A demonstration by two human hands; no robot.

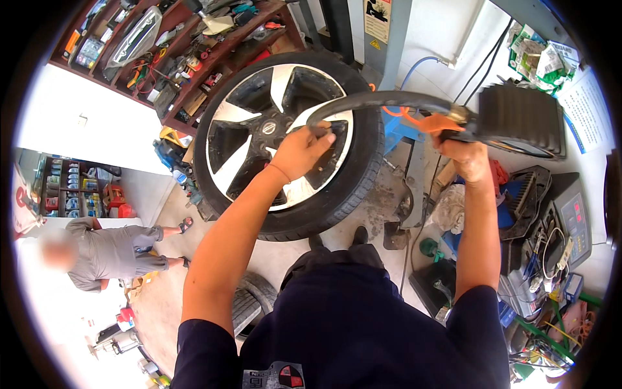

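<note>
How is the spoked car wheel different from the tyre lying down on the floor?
The spoked car wheel has a pale and black rim, but no rim shows in the visible part of the floor tyre. The wheel is mostly in view, while the tyre is partly hidden behind the person. The left hand is over the wheel; neither hand is on the tyre. Both have dark, grooved tread.

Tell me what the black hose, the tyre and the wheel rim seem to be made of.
Hose: probably rubber, dull black, bending in a smooth arc; possibly plastic.
Tyre: black rubber, matte, with grooved tread.
Wheel rim: likely metal, bright smooth spokes; painted or machined, unclear.
</note>
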